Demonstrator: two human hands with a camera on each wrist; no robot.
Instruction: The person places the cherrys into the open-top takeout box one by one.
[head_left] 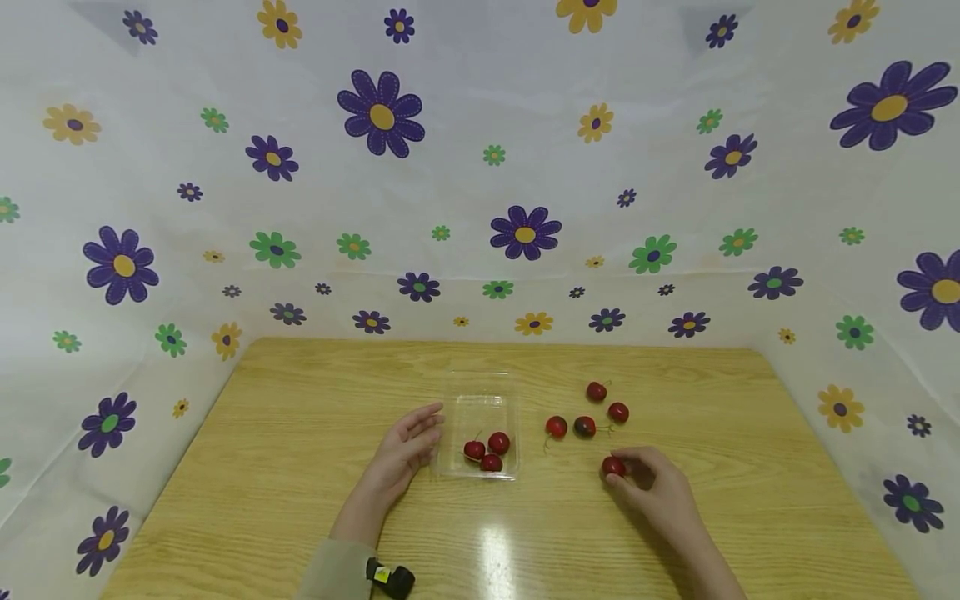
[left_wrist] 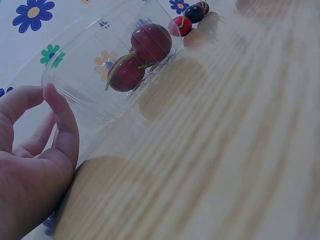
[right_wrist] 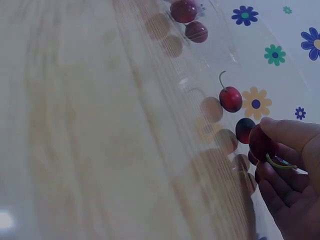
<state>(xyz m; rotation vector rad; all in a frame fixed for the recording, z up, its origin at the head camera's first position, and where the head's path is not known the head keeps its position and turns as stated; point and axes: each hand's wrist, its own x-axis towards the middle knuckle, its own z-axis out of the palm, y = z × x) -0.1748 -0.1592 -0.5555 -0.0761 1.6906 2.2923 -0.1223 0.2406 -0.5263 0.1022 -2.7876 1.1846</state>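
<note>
A clear plastic box [head_left: 480,385] lies on the wooden table with several cherries, among them one red cherry [head_left: 498,442], near its front end. At the box's left side is my left hand [head_left: 401,454], its fingertips right at the edge; the left wrist view shows the thumb [left_wrist: 62,117] close to the rim. My right hand [head_left: 660,492] pinches a dark red cherry [right_wrist: 261,142] between thumb and fingers, right of the box and low over the table. Its green stem [right_wrist: 280,164] points toward the palm.
Right of the box lie several loose cherries, including a red one [head_left: 557,427], a darker one [head_left: 584,427] and one farther back [head_left: 597,392]. A flower-patterned white sheet [head_left: 450,192] surrounds the table [head_left: 315,400] at the back and sides.
</note>
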